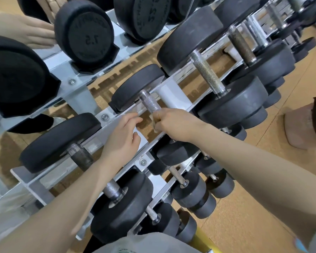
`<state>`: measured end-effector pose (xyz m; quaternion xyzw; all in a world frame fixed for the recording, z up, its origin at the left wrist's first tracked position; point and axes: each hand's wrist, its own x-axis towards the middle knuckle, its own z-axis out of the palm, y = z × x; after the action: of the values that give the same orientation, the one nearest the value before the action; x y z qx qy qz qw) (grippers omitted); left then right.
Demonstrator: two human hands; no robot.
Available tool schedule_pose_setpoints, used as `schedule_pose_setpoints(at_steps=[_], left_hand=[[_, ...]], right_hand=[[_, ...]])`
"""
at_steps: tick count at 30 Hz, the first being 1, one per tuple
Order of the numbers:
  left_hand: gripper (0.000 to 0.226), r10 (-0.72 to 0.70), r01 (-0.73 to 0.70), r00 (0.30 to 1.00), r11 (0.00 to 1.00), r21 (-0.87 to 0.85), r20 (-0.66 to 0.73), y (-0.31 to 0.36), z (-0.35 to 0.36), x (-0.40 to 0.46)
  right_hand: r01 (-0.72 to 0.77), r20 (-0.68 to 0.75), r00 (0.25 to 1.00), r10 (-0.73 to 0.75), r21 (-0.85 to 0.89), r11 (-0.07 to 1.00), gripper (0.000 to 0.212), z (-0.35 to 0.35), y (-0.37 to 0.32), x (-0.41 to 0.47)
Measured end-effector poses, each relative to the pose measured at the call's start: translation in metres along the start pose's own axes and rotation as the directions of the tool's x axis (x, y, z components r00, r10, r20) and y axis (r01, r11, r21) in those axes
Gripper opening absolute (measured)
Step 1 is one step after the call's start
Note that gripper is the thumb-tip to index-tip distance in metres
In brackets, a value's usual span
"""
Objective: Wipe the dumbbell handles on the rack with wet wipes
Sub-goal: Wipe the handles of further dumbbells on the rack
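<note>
the right hand (pixel 173 125) is gripping a crumpled wet wipe (pixel 153 123) around a knurled dumbbell handle (pixel 150 103) on the silver rack (pixel 117 118); just left of that handle, the left hand (pixel 123 137) is resting loose-fingered, holding nothing.

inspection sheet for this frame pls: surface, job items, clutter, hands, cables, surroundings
Surface: tiered metal dumbbell rack, bolted rails.
Job's things: knurled dumbbell handle on the middle tier; wet wipe, mostly hidden in the fist.
Clutter: nothing seen.
Grippers: right hand grips the wipe around the handle's lower end; left hand relaxed, resting on the rack rail.
Cables: nothing seen.
Surroundings: tan floor; another person's hand top left by a dumbbell marked 7.5.
</note>
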<state>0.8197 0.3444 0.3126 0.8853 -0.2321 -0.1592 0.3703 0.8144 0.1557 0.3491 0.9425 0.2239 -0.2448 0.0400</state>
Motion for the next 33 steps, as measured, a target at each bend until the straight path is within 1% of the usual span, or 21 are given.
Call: schedule_pose_setpoints(at_steps=[1,2,3,4,5,8,10,13,14,15,16,18,20,22,24,26,27,28,30,32,33], left_hand=[[0.040,-0.002,0.002,1.000,1.000,0.000,-0.001,0.002,0.000,0.000],[0.040,-0.006,0.006,1.000,1.000,0.000,-0.004,0.003,0.000,-0.001],[0.041,-0.010,0.010,1.000,1.000,0.001,-0.006,0.003,0.000,-0.001],[0.041,-0.017,0.017,1.000,1.000,0.003,-0.007,0.003,0.000,-0.001],[0.041,-0.027,0.027,1.000,1.000,0.006,-0.007,0.003,0.000,-0.001],[0.042,-0.055,0.055,0.998,0.999,-0.003,-0.008,0.002,0.000,-0.002],[0.041,-0.058,0.057,0.998,0.998,-0.015,-0.015,0.002,-0.001,-0.003],[0.040,-0.066,0.065,0.998,0.998,-0.025,-0.012,0.000,-0.002,-0.002],[0.040,-0.067,0.067,0.998,0.997,-0.029,-0.008,0.000,-0.002,-0.002],[0.040,-0.067,0.067,0.998,0.997,-0.028,-0.007,0.000,-0.003,-0.002],[0.039,-0.067,0.066,0.998,0.998,-0.023,-0.006,0.000,-0.002,-0.002],[0.039,-0.065,0.065,0.998,0.998,-0.013,-0.002,0.002,-0.002,-0.002],[0.040,-0.060,0.060,0.998,0.998,-0.018,-0.007,0.004,0.000,-0.001],[0.040,-0.052,0.051,0.999,0.998,-0.027,-0.014,0.004,0.001,-0.001],[0.040,-0.056,0.056,0.998,0.998,-0.037,-0.018,0.003,0.002,-0.002],[0.040,-0.068,0.067,0.998,0.996,-0.051,-0.017,0.001,0.003,-0.003],[0.040,-0.070,0.069,0.997,0.996,-0.057,-0.017,0.000,0.003,-0.003],[0.040,-0.073,0.072,0.997,0.996,-0.062,-0.018,-0.001,0.003,-0.003],[0.041,-0.077,0.076,0.997,0.995,-0.071,-0.020,-0.001,0.003,-0.003],[0.043,-0.075,0.074,0.997,0.994,-0.080,-0.014,0.001,0.003,-0.001],[0.044,-0.074,0.073,0.997,0.994,-0.085,-0.006,0.003,0.002,-0.001]], right_hand=[[-0.001,-0.014,1.000,0.001,0.014,1.000,0.015,-0.006,-0.004,0.002],[0.038,-0.028,0.999,-0.039,-0.023,0.999,0.020,-0.014,-0.007,0.005],[0.087,-0.115,0.989,-0.096,-0.079,0.993,0.030,-0.018,-0.008,0.012],[0.096,-0.176,0.976,-0.129,-0.184,0.978,0.038,-0.019,-0.008,0.019],[0.076,-0.216,0.968,-0.125,-0.223,0.972,0.042,-0.022,-0.007,0.027],[0.078,-0.205,0.968,-0.143,-0.295,0.952,0.035,-0.030,-0.010,0.039],[0.115,-0.218,0.958,-0.184,-0.296,0.948,0.032,-0.023,-0.009,0.042],[0.219,-0.146,0.954,-0.262,-0.257,0.941,0.030,-0.015,-0.010,0.026],[0.233,-0.034,0.968,-0.247,-0.222,0.947,0.023,-0.016,-0.012,0.017],[0.218,0.107,0.974,-0.201,-0.182,0.959,0.018,-0.016,-0.012,0.008],[0.186,0.191,0.970,-0.150,-0.186,0.965,0.020,-0.015,-0.011,0.002],[0.166,0.248,0.962,-0.117,-0.188,0.968,0.023,-0.016,-0.010,-0.004],[0.163,0.250,0.964,-0.093,-0.278,0.947,0.020,-0.013,-0.014,-0.003],[0.155,0.110,0.987,-0.119,-0.416,0.896,0.009,-0.009,-0.017,0.002],[0.116,-0.005,0.991,-0.131,-0.443,0.889,0.021,-0.012,-0.016,0.009],[0.071,-0.128,0.982,-0.138,-0.426,0.902,0.025,-0.010,-0.009,0.019],[0.056,-0.209,0.967,-0.147,-0.390,0.919,0.027,-0.010,-0.006,0.023],[0.052,-0.293,0.945,-0.144,-0.301,0.952,0.031,-0.009,-0.004,0.027],[0.053,-0.460,0.885,-0.076,-0.064,0.997,0.039,-0.002,-0.001,0.033],[0.075,-0.595,0.803,0.037,0.161,0.984,0.036,0.008,0.000,0.028],[0.062,-0.613,0.781,0.119,0.266,0.962,0.029,0.010,-0.001,0.023]])
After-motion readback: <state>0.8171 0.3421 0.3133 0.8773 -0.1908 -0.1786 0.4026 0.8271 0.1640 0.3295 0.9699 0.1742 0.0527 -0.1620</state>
